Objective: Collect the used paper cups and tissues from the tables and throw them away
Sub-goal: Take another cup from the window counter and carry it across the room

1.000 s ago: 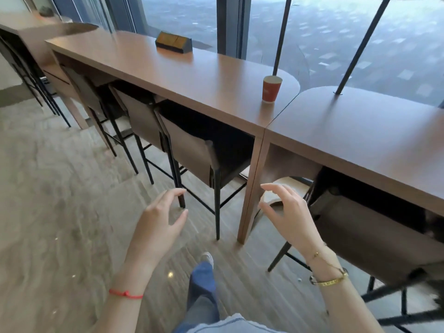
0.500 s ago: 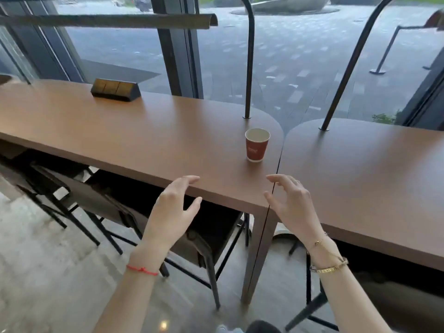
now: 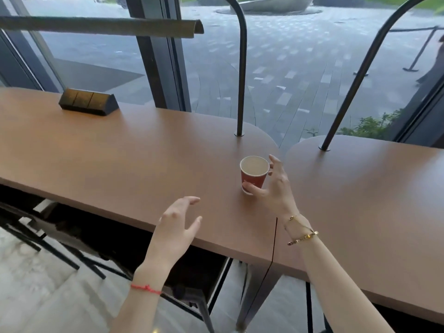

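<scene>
A red paper cup (image 3: 253, 174) stands upright near the rounded right end of the long brown table (image 3: 120, 159), just left of the seam where a second table (image 3: 372, 200) butts against it. Its mouth faces up and the pale inside shows, though whether anything is left in it cannot be told. White lettering on its side is too blurred to read.

The right hand (image 3: 276, 188) is spread around the cup, thumb low at the cup's front near the base, fingers (image 3: 274, 162) curved past the rim on the far right side. The hand is open and not yet closed on the cup; the thumb tip looks to be touching the wall, but the blur leaves that unsure. Part of the cup's right side is hidden behind the palm. Gold bracelets (image 3: 301, 233) sit at this wrist.

The left hand (image 3: 175, 227) hovers over the table's near edge, fingers loosely splayed and holding nothing (a red string (image 3: 145, 288) circles its wrist).

A dark wedge-shaped box (image 3: 89, 102) lies farther left on the table; what it is cannot be made out. Two dark curved poles (image 3: 241, 92) rise from the tabletops. Below the table, dark chairs (image 3: 72, 236) are largely hidden. No tissues are visible in this view.
</scene>
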`<action>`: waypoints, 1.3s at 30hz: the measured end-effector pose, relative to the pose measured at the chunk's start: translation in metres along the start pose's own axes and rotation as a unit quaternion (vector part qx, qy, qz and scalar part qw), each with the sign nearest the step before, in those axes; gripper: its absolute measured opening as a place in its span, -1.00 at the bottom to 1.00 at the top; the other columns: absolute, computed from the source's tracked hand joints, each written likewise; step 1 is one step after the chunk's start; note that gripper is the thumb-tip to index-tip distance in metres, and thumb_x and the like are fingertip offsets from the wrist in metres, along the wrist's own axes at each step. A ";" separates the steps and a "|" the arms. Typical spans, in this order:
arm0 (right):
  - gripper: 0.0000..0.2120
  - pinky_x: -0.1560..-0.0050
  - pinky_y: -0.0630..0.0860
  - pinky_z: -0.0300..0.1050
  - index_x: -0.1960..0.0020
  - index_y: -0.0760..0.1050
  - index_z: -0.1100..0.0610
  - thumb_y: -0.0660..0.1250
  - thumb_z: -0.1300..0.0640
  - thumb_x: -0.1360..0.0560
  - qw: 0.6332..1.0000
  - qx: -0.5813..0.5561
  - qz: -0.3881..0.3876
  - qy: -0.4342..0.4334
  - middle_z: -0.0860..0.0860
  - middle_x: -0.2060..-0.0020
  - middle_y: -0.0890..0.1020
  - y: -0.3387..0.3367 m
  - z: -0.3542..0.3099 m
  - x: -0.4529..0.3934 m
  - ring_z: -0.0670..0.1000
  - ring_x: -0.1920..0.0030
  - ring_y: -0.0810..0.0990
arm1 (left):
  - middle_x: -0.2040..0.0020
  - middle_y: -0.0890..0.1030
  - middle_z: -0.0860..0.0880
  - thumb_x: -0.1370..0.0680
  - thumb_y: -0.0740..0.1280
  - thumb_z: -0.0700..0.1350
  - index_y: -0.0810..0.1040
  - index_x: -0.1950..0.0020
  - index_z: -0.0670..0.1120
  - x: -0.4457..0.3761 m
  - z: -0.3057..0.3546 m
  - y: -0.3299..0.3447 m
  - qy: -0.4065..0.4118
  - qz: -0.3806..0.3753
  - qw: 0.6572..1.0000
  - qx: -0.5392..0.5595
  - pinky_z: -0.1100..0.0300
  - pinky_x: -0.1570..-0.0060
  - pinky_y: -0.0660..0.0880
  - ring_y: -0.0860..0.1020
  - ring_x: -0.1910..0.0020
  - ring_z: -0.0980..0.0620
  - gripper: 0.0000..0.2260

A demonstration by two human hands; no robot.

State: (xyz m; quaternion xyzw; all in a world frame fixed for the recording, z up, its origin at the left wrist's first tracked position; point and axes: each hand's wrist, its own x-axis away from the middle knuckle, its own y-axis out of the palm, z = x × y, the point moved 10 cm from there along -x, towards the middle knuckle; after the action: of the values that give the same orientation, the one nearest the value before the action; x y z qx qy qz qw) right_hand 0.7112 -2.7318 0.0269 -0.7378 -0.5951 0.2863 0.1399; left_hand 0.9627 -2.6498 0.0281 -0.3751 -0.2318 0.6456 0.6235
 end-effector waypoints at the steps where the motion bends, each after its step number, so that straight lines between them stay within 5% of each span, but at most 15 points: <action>1: -0.12 -0.26 0.39 -0.05 -0.45 0.17 0.11 0.56 -0.01 -0.29 1.000 -0.006 0.001 -0.002 -0.01 -0.25 0.42 0.002 0.001 -0.004 0.08 -0.24 0.44 | -0.23 0.52 0.18 -0.52 0.38 -0.07 0.46 -0.32 0.06 -0.001 -0.002 0.002 -0.004 0.001 1.000 0.001 0.16 -0.29 0.40 0.47 -0.24 0.22 -0.63; 6: -0.26 -0.08 0.42 -0.21 -0.37 0.29 0.09 0.54 -0.04 -0.30 0.999 -0.024 0.020 -0.018 -0.07 -0.15 0.47 -0.004 -0.005 -0.006 -0.01 -0.08 0.51 | -0.22 0.52 0.19 -0.52 0.39 -0.07 0.46 -0.32 0.06 -0.006 -0.006 0.010 -0.013 0.003 1.000 0.004 0.20 -0.29 0.39 0.47 -0.24 0.23 -0.63; 12: -0.34 -0.14 0.49 -0.17 -0.30 0.35 0.03 0.54 -0.04 -0.29 0.999 -0.025 0.013 -0.024 -0.07 -0.16 0.51 -0.030 -0.007 0.036 -0.11 -0.10 0.51 | -0.24 0.52 0.18 -0.52 0.39 -0.07 0.46 -0.32 0.06 -0.009 0.003 0.015 0.009 -0.007 1.000 -0.001 0.19 -0.29 0.39 0.47 -0.25 0.20 -0.62; 16: -0.34 -0.12 0.42 -0.40 -0.30 0.33 -0.01 0.55 -0.02 -0.30 0.999 -0.008 0.035 -0.005 -0.11 -0.18 0.50 -0.055 -0.004 0.086 -0.18 -0.14 0.49 | -0.22 0.53 0.17 -0.51 0.40 -0.09 0.47 -0.32 0.03 -0.003 0.016 0.019 0.053 -0.032 0.998 0.010 0.29 -0.26 0.35 0.48 -0.24 0.20 -0.63; 31: -0.32 -0.06 0.35 -0.54 -0.33 0.32 -0.08 0.54 -0.08 -0.30 0.951 0.060 0.256 0.164 -0.17 -0.16 0.47 -0.126 -0.012 0.354 -0.25 -0.15 0.46 | -0.15 0.54 0.17 -0.53 0.37 -0.10 0.50 -0.28 0.04 0.114 0.086 0.058 0.268 -0.232 0.934 0.048 0.28 -0.14 0.41 0.51 -0.15 0.14 -0.68; 36: -0.31 -0.06 0.40 -0.47 -0.33 0.31 -0.10 0.54 -0.08 -0.30 0.916 0.085 0.323 0.222 -0.18 -0.17 0.47 -0.148 -0.016 0.439 -0.22 -0.15 0.47 | -0.22 0.50 0.17 -0.54 0.35 -0.05 0.47 -0.30 0.07 0.166 0.123 0.078 0.332 -0.299 0.892 0.061 0.34 0.00 0.42 0.54 0.03 0.20 -0.67; 39: -0.32 -0.08 0.41 -0.45 -0.32 0.32 -0.10 0.54 -0.08 -0.29 0.893 0.099 0.364 0.247 -0.17 -0.16 0.47 -0.159 -0.020 0.489 -0.21 -0.14 0.48 | -0.21 0.48 0.17 -0.55 0.33 -0.02 0.45 -0.30 0.09 0.202 0.146 0.092 0.366 -0.335 0.866 0.067 0.30 0.13 0.45 0.47 0.36 0.12 -0.68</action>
State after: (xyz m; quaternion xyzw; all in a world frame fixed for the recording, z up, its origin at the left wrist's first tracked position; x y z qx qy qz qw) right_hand 0.6587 -2.2199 0.0051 -0.9322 -0.1997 0.1827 0.2403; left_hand 0.8032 -2.4383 0.0076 -0.4416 -0.0554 0.2284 0.8659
